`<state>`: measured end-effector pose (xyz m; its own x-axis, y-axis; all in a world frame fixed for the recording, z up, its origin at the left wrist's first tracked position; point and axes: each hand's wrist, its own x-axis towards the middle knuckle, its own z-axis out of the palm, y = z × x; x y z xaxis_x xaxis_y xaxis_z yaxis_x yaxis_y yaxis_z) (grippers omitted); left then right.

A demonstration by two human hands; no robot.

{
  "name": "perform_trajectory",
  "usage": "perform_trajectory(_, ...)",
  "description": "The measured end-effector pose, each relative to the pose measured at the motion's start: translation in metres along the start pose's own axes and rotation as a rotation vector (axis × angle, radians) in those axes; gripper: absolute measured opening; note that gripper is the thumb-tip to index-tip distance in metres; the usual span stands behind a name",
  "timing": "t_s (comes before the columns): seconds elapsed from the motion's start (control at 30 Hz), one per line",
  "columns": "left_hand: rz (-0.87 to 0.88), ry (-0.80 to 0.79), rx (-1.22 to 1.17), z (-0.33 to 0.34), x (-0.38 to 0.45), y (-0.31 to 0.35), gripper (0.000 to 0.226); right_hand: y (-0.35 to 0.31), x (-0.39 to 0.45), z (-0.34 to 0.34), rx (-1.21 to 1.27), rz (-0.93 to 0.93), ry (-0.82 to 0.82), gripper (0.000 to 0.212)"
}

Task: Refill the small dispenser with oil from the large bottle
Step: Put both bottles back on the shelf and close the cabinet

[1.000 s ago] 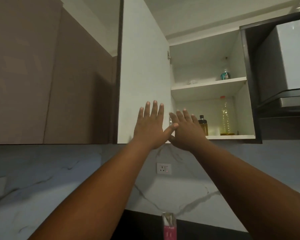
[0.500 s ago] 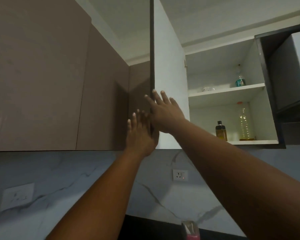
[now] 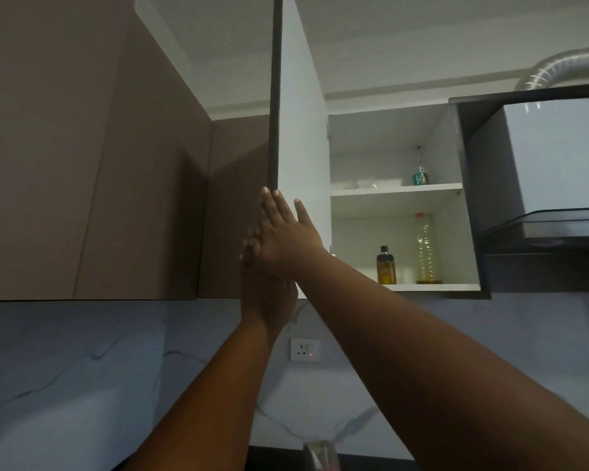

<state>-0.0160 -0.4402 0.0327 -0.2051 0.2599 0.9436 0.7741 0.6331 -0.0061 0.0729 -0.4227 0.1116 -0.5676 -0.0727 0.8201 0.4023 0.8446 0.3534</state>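
In the head view the step in hand is getting at the supplies: the right hand (image 3: 286, 239) lies flat, fingers straight, against the open cabinet door (image 3: 301, 147), and the left hand (image 3: 266, 294), partly hidden behind it, looks flat too and grips nothing. Next, I judge, a hand must reach right to the lower shelf (image 3: 432, 287), where the tall clear large bottle (image 3: 425, 249), red-capped and only shallowly filled with yellow oil, stands beside the amber, black-topped small dispenser (image 3: 386, 266).

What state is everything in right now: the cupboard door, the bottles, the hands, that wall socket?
Cupboard door: swung wide open, seen nearly edge-on.
Large bottle: upright on the lower shelf, capped, holding only a little oil.
Small dispenser: upright beside it, capped, apart from it.
Right hand: fingers straight, flat against the door.
Left hand: by the door's edge, partly hidden.
Wall socket: red light lit.
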Motion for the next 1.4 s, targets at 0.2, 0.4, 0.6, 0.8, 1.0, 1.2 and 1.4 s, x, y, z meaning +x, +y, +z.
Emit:
perform_trajectory(0.2,-0.042,0.074,0.014,0.013,0.0,0.004,0.073,0.006,-0.005,-0.002,-0.069,-0.012,0.004,0.07)
perform_trajectory(0.4,0.009,0.225,-0.105,0.004,-0.002,0.021,0.065,0.019,-0.009,-0.005,-0.057,-0.029,-0.002,0.081)
perform_trajectory(0.6,-0.005,0.294,-0.315,-0.006,-0.004,0.057,0.073,0.048,-0.026,-0.011,-0.023,-0.045,0.034,0.085)
perform_trajectory(0.8,-0.01,0.292,-0.405,-0.007,-0.005,0.111,0.081,0.095,-0.055,-0.023,0.021,-0.034,0.057,0.091)
perform_trajectory(1.0,0.043,0.288,-0.514,-0.004,-0.003,0.188,0.085,0.163,-0.092,-0.032,0.033,0.001,0.046,0.094)
perform_trajectory(1.2,0.218,0.201,-0.501,0.025,-0.007,0.251,0.064,0.241,-0.129,-0.029,0.05,0.082,-0.015,0.093)
perform_trajectory(1.4,0.475,0.037,-0.179,0.064,0.004,0.262,0.08,0.314,-0.156,-0.007,-0.029,0.195,-0.083,0.081)
